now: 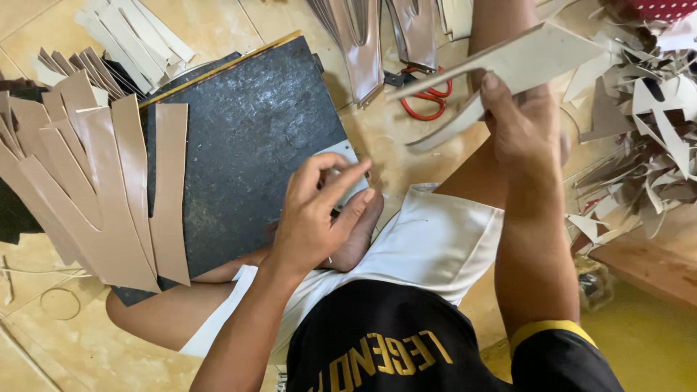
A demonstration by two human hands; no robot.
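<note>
Dark board [247, 131] lies on the tiled floor [218, 25], tan strips [109, 189] fanned over its left edge. Right hand [523, 127] raised, grip clamped on a pale cut piece [523, 58]. Left hand [316, 218] low, fingers pinched on a small grey card [347, 156] at the board's corner. Red scissors [428, 98] beyond.

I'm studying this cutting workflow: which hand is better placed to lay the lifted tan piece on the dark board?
Probably the right hand: it already grips the tan piece raised above the floor. The left hand is occupied, pinching a small pale piece at the edge of the dark board.
</note>
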